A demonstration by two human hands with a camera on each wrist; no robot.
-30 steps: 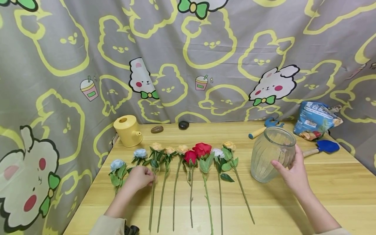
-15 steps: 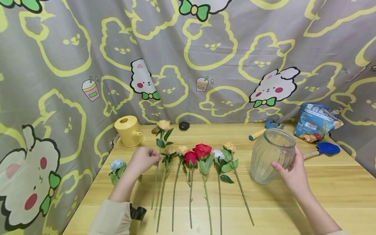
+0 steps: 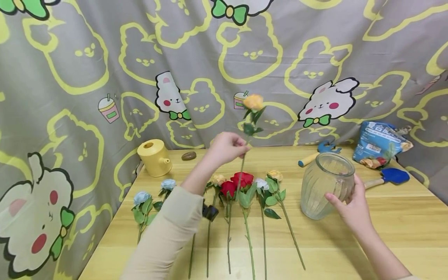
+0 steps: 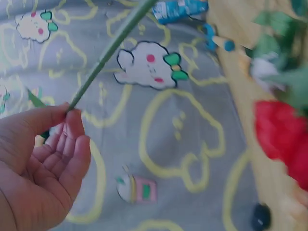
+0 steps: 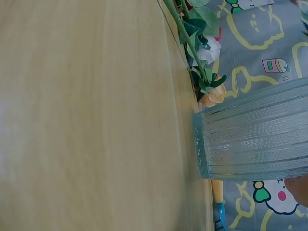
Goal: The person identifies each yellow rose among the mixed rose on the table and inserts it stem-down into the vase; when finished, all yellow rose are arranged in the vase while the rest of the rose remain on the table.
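Note:
My left hand (image 3: 229,147) pinches the green stem (image 4: 106,60) of a yellow-orange rose (image 3: 253,102) between thumb and fingertips. Bloom up, that rose is raised over the back of the table, its stem passing in front of the red roses (image 3: 241,179). My right hand (image 3: 351,208) grips the right side of a clear ribbed glass vase (image 3: 318,194), thumb on the near wall and the other fingers mostly hidden behind it. No stem shows inside the vase. In the right wrist view, the vase's base (image 5: 201,147) is close to the wooden tabletop.
Laid in a row are blue roses (image 3: 141,197), a white rose (image 3: 261,184) and more yellow ones (image 3: 274,175). A yellow watering can (image 3: 154,157) and brown stone (image 3: 189,156) stand back left. Back right are a hand rake (image 3: 309,158), blue bag (image 3: 378,144) and blue trowel (image 3: 395,175).
My left hand has lifted the yellow-orange rose from the left part of the row and carried it up and right. My right hand and the vase have stayed in place.

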